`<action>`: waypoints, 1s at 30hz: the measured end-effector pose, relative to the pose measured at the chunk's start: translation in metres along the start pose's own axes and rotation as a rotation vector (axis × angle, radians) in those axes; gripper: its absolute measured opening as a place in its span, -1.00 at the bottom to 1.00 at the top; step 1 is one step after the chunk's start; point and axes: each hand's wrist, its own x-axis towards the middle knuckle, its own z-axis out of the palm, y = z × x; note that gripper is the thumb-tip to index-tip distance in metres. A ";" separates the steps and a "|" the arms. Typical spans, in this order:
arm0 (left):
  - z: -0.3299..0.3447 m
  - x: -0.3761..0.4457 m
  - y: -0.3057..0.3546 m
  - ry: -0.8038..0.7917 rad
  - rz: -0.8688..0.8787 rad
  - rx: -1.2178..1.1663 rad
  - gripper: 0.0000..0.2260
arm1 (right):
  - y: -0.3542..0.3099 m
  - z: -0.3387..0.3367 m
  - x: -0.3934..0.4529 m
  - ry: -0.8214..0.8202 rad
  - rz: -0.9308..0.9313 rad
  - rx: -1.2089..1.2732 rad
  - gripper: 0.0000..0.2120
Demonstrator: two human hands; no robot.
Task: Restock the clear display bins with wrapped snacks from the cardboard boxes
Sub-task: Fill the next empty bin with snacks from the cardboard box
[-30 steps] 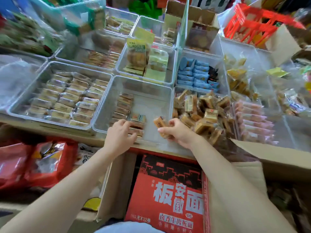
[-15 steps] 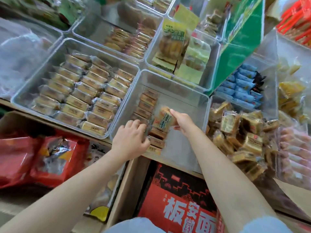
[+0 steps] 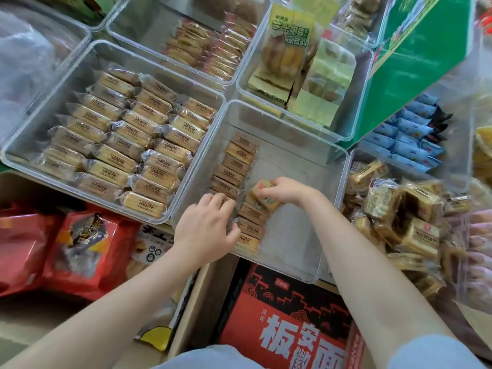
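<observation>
A clear bin (image 3: 330, 187) in the middle holds two short rows of brown wrapped snacks (image 3: 234, 166) along its left side. My right hand (image 3: 287, 191) pinches one wrapped snack (image 3: 259, 197) at the top of the near row, inside the bin. My left hand (image 3: 207, 230) rests with curled fingers on the snacks at the bin's near left corner; what its fingers hold is hidden. To the right lies a loose heap of tan wrapped snacks (image 3: 394, 206).
A full clear bin (image 3: 87, 57) of wrapped cakes stands to the left. More bins (image 3: 245, 83) of snacks lie behind, with a green box (image 3: 415, 62) at the back right. A red printed carton (image 3: 287, 323) and red bags (image 3: 80, 249) sit below the shelf edge.
My right hand has lowered the wrapped snack from above the bin down onto the near row. The camera has moved closer. My left hand stays at the bin's near left corner.
</observation>
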 end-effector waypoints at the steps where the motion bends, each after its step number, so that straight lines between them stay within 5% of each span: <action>1: 0.000 0.000 0.000 -0.010 0.003 0.001 -0.52 | -0.001 -0.002 0.001 -0.032 -0.002 -0.055 -0.34; 4: -0.006 0.004 0.003 -0.085 0.077 0.015 -0.45 | -0.006 -0.002 0.002 -0.062 -0.003 -0.200 -0.25; 8: -0.006 0.021 0.018 -0.377 0.203 -0.008 -0.39 | -0.010 0.004 0.000 -0.012 -0.055 -0.230 -0.28; 13: 0.000 0.031 0.022 -0.520 0.164 0.025 -0.34 | 0.009 0.015 -0.007 0.417 -0.202 -0.190 -0.31; 21: -0.001 0.025 0.020 -0.362 0.183 -0.015 -0.43 | 0.028 0.049 -0.007 0.414 -0.181 0.002 -0.57; 27: 0.005 0.010 0.012 0.155 0.321 -0.047 -0.72 | 0.023 0.068 -0.014 0.359 -0.162 0.173 -0.49; 30: 0.010 -0.003 0.002 0.195 0.186 -0.045 -0.72 | 0.017 0.069 -0.011 0.377 -0.114 0.235 -0.48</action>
